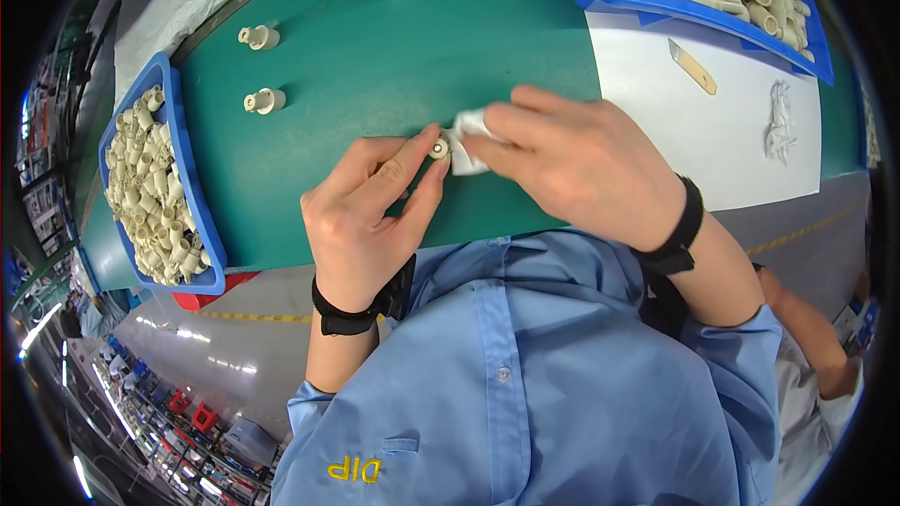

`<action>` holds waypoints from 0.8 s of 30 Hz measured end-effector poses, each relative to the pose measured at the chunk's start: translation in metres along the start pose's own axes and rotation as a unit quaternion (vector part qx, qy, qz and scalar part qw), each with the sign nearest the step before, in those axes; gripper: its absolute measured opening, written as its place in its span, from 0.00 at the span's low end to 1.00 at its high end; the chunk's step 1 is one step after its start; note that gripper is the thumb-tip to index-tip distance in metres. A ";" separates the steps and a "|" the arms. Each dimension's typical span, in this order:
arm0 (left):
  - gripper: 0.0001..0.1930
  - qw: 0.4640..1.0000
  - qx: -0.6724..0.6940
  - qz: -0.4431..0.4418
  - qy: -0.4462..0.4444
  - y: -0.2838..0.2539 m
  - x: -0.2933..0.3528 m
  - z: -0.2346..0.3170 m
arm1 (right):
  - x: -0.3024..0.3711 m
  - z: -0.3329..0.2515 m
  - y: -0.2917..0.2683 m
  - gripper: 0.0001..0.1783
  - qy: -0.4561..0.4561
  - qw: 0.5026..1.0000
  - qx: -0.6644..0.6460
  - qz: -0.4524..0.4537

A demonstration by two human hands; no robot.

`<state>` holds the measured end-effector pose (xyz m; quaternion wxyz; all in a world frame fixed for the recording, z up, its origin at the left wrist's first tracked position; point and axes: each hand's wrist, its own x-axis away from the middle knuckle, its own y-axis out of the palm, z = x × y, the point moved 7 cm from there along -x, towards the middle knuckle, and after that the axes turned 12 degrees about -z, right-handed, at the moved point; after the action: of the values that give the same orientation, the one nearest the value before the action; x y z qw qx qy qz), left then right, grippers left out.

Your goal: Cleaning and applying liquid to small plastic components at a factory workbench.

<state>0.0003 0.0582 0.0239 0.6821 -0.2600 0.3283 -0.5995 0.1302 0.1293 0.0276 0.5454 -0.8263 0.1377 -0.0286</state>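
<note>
- I saw the left hand (pixel 361 211), right of the left-side blue tray (pixel 194 178), pinching a small round cream fitting (pixel 440 147) between thumb and fingertips, seemingly to steady it above the green tabletop (pixel 375 66).
- Farther from that tray, the right hand (pixel 591 164) had fingers clamped on soft, creased white tissue (pixel 469 157), apparently pressed against the fitting.
- Two stepped, matte cylindrical fittings (pixel 266 100) sat nearer the tray, apart, perhaps for easy reach.

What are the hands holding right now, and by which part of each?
The left hand pinches a small cream part by its sides; the right hand grips a crumpled white wipe by its right side.
</note>
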 end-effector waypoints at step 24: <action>0.11 1.000 -0.012 0.018 -0.005 -0.003 -0.005 0.001 | 0.010 -0.004 0.005 0.18 0.025 0.996 -0.091 0.005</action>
<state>-0.0016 0.0622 0.0274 0.6913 -0.2648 0.3369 -0.5818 0.1375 0.1217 0.0232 0.4646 -0.8707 0.1577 -0.0336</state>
